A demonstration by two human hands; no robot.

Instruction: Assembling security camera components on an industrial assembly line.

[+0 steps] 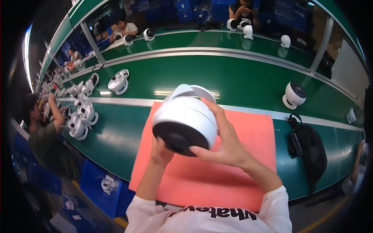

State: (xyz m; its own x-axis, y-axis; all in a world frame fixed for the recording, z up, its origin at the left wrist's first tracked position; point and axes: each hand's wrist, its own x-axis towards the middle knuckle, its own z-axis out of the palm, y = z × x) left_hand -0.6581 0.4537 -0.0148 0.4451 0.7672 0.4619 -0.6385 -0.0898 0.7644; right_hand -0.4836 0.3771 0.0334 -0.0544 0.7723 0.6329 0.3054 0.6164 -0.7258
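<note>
A white round security camera (185, 112) with a black front is held up in both my hands over the orange foam mat (241, 182). Its black face tilts down toward me, and a curved white base stands at its top. My left hand (161, 150) grips the lower left of the housing, its fingers mostly hidden behind it. On the other side my right hand (225, 141) wraps the housing, with the thumb at the edge of the black face and the fingers along the white shell.
White camera units (82, 112) stand in a group at left, near a co-worker (48, 132). Another finished-looking camera (294, 95) stands on the green conveyor (241, 73) at right. A black bag (312, 151) lies right of the mat. A blue bin (105, 198) sits below the bench edge.
</note>
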